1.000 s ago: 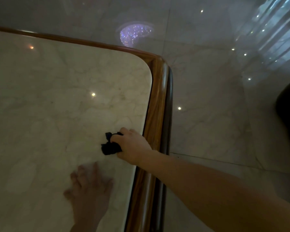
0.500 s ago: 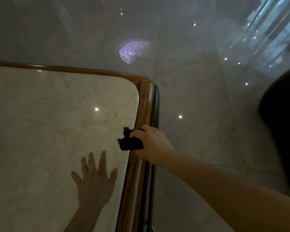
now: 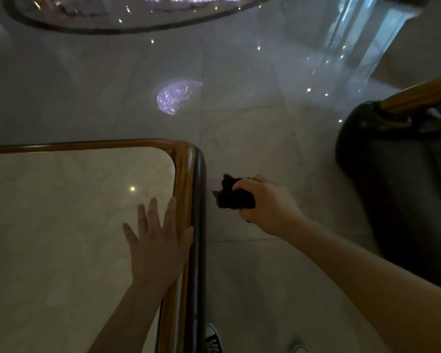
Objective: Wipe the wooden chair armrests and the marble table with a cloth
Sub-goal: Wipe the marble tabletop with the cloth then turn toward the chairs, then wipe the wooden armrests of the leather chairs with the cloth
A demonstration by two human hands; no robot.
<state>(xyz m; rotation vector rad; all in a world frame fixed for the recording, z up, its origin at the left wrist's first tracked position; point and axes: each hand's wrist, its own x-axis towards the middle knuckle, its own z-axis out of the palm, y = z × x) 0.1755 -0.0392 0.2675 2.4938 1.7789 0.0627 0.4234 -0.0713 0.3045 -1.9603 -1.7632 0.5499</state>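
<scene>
The marble table [image 3: 61, 212] with a rounded wooden rim fills the lower left. My left hand [image 3: 158, 240] lies flat on it with fingers spread, its thumb side against the wooden rim. My right hand [image 3: 267, 202] is off the table, over the floor to the right of the rim, closed around a bunched black cloth [image 3: 233, 193]. A dark upholstered chair [image 3: 397, 179] stands at the right, its wooden armrest [image 3: 418, 98] curving up to the frame's edge.
Glossy marble floor tiles [image 3: 239, 123] lie between table and chair, with bright light reflections. A curved dark inlay band [image 3: 112, 29] runs across the floor at the top. Two shoes [image 3: 213, 340] show at the bottom edge beside the table.
My right hand has carried the cloth from the marble top, over the wooden rim, and out over the floor to the right. The view has tilted up, bringing the chair into sight.
</scene>
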